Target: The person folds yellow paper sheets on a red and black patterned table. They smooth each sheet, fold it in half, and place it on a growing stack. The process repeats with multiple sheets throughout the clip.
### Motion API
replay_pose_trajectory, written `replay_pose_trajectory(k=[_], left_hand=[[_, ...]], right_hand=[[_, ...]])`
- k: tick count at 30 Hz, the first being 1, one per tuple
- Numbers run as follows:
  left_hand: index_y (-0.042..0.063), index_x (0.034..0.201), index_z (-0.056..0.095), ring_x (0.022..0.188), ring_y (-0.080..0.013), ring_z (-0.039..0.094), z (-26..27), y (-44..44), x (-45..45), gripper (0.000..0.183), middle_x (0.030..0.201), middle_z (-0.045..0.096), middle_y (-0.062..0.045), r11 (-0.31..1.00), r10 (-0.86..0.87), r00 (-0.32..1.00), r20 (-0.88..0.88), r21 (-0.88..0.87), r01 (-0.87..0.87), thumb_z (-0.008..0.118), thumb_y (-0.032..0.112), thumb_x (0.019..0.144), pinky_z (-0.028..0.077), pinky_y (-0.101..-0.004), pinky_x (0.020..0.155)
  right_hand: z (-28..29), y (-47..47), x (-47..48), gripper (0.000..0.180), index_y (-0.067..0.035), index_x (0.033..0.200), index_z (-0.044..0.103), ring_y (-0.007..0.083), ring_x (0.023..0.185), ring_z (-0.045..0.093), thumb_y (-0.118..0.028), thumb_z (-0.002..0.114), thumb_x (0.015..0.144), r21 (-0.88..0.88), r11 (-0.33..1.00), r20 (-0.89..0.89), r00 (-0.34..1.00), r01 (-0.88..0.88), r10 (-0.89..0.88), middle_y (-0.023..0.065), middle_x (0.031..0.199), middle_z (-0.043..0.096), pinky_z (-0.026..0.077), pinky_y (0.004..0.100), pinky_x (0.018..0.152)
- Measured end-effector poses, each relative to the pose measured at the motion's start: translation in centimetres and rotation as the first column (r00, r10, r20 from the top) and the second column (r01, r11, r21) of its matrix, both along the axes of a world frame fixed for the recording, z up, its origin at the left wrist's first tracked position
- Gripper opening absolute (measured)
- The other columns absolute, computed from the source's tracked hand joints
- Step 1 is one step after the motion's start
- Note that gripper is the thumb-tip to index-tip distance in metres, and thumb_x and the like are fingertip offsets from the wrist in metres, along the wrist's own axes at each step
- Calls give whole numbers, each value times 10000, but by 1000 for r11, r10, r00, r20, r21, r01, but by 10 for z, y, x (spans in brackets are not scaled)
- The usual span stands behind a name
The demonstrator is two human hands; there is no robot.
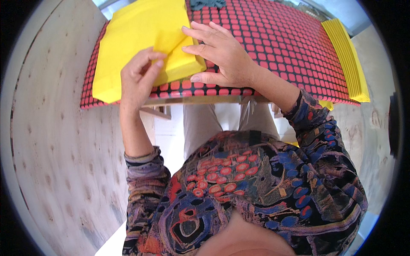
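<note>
A stack of yellow cloth [128, 41] lies at the left of a table covered in red and black checked cloth [272, 41]. My left hand [141, 72] is over the stack's near part, thumb and forefinger close together at a raised fold of the top yellow piece. Whether the fingertips pinch that fold cannot be told. My right hand [221, 54] is spread palm down at the stack's right edge, its fingertips over the cloth and the thumb apart near the front corner. Nothing shows between its fingers.
At the table's right end lies a pleated yellow stack [347, 60]. A dark grey-green cloth [207, 4] is at the far edge. Plywood panels [64, 144] stand on the left and right sides. Some yellow material [326, 104] shows below the table's front edge.
</note>
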State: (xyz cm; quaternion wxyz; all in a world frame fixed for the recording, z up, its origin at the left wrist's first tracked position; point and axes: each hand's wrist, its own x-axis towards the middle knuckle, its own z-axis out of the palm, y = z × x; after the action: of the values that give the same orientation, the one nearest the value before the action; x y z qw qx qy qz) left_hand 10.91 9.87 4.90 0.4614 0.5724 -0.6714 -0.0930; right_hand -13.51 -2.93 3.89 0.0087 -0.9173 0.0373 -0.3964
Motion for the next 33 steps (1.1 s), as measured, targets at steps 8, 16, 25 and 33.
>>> replay_pose_trajectory(k=[8, 16, 25, 33], left_hand=[[0, 1029, 713, 1033, -179, 655, 5, 0, -6, 132, 1079, 713, -89, 999, -31, 987, -159, 24, 35, 615, -15, 942, 501, -285, 896], [-23, 1036, 694, 934, -153, 649, 11, 4, -2, 130, 950, 690, -56, 1000, 4, 999, -44, 19, -3, 583, 13, 977, 499, -268, 865], [-2, 1050, 721, 861, -117, 591, 6, 2, 1, 154, 929, 664, -13, 999, -22, 991, -135, 30, 26, 587, 38, 989, 477, -240, 792], [15, 1081, 714, 802, -72, 529, 6, 6, -3, 189, 921, 633, 16, 991, -81, 972, -220, 90, 102, 738, 67, 902, 457, -228, 720]], right_hand=[[27, -138, -2, 462, -58, 1175, 708, 361, 1310, 551, -447, 672, 928, -32, 875, -209, 853, 483, -479, 173, 1332, 640, 416, 491, 1089], [11, -186, 34, 626, 23, 1176, 677, 438, 1132, 601, -542, 457, 1021, -93, 776, -436, 675, 624, -595, 258, 1162, 666, 458, 507, 1021], [34, -23, -5, 491, -83, 1209, 709, 361, 1376, 496, -473, 682, 913, -87, 996, -32, 999, 29, -32, 181, 1395, 602, 370, 503, 1140], [15, 17, 5, 538, -81, 1215, 708, 376, 1432, 429, -508, 705, 888, -51, 998, -87, 995, 35, -40, 186, 1451, 561, 287, 576, 1178]])
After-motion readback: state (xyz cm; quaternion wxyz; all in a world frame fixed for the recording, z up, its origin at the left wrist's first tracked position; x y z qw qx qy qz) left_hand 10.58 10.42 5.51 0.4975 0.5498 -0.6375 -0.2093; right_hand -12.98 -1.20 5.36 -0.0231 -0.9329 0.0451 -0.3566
